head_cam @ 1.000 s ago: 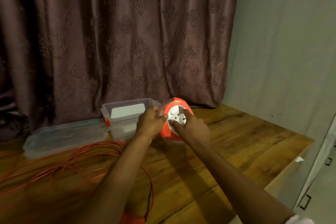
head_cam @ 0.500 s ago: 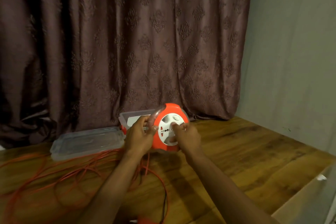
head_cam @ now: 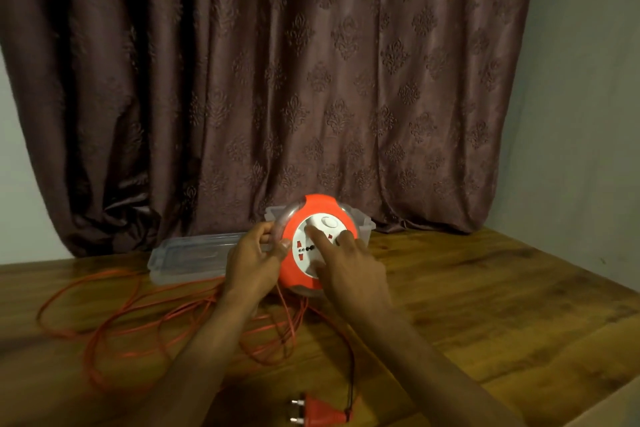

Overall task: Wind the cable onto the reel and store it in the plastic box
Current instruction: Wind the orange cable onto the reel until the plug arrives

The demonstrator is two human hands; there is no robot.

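An orange cable reel [head_cam: 317,208] with a white socket face stands tilted above the wooden table [head_cam: 485,305]. My left hand [head_cam: 251,262] grips its clear left rim. My right hand [head_cam: 349,267] lies on the white face with its fingers pressing the disc. Thin orange cable [head_cam: 138,315] sprawls in loose loops across the table to the left and below the reel. Its orange plug [head_cam: 320,411] rests near the front edge. The clear plastic box [head_cam: 363,222] sits behind the reel, mostly hidden by it.
The clear box lid [head_cam: 188,256] lies flat to the left of the box. A dark patterned curtain [head_cam: 277,80] hangs behind the table. A grey wall [head_cam: 588,114] closes the right side, and the table's right corner drops off at the lower right.
The view has swung right and tilted down, revealing the plug. The reel's white face has turned under my right fingers, and the reel sits a little higher in front of the box.
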